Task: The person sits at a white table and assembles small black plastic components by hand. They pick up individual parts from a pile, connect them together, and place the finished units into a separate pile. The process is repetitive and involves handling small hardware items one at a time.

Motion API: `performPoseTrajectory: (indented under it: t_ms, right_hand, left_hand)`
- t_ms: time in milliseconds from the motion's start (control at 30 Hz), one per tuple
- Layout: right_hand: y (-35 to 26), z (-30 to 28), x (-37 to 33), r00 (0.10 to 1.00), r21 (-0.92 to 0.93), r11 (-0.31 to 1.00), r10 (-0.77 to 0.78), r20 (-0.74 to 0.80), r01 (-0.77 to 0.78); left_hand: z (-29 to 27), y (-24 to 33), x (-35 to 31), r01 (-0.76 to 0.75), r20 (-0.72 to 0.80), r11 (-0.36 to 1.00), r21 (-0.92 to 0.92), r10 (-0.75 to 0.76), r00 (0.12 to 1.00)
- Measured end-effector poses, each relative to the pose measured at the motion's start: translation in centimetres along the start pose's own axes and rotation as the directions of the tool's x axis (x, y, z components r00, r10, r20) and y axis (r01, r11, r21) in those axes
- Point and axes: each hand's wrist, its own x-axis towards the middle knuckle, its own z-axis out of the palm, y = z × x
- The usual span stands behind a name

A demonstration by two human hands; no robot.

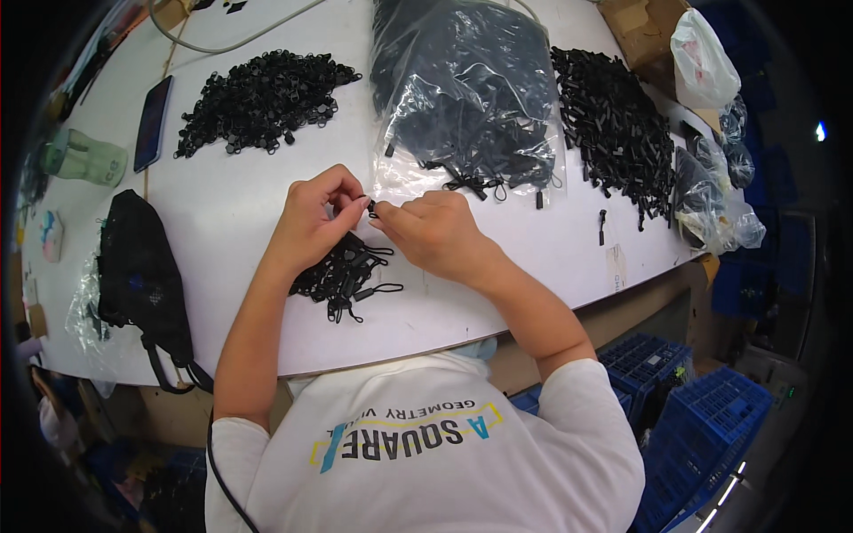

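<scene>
My left hand (313,218) and my right hand (434,233) meet over the white table, fingertips pinched together on a small black cord piece (372,210). Its detail is mostly covered by my fingers. Just below them lies a small heap of black cord pulls (342,274) with thin loops, partly under my left wrist. Beyond my hands rests a large clear plastic bag (471,84) full of black pieces, some spilling at its near edge. A pile of small black clips (262,99) spreads at the far left, and a pile of black tube-like pieces (615,124) at the far right.
On the left are a dark phone (153,123), a greenish bottle (89,160) and a black pouch (142,258) with a strap. A cardboard box (635,27) and white plastic bag (704,58) stand far right. Blue crates (706,444) sit below the table's right edge.
</scene>
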Motion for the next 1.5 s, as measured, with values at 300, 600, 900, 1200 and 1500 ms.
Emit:
performPoseTrajectory:
  t_ms: [300, 600, 900, 1200, 1500]
  right_hand:
    - [-0.4, -0.6, 0.2, 0.988, -0.102, 0.993, 0.066, 0.14, -0.052]
    - [-1.1, -0.4, 0.1, 0.961, -0.08, 0.993, 0.107, 0.257, -0.089]
    - [-0.4, -0.9, 0.1, 0.998, 0.055, 0.998, 0.028, -0.049, -0.025]
    - [0.5, -1.1, 0.0, 0.992, 0.04, 0.994, -0.103, 0.076, 0.1]
    - [0.5, -1.4, 0.0, 0.999, 0.055, 0.998, -0.034, -0.003, 0.034]
  left_hand:
    - [0.6, 0.6, -0.1, -0.005, 0.037, 0.998, 0.058, 0.003, 0.999]
    - [2.6, 0.9, -1.0, 0.041, -0.082, 0.998, 0.047, -0.037, 0.996]
    - [1.6, -0.1, -0.4, 0.109, 0.036, 0.981, -0.16, -0.105, 0.994]
    - [0.5, 0.0, -0.6, 0.105, 0.116, 0.981, -0.166, -0.086, 0.989]
    - [2.8, 1.0, -0.9, -0.123, -0.089, 0.938, -0.323, 0.099, 0.991]
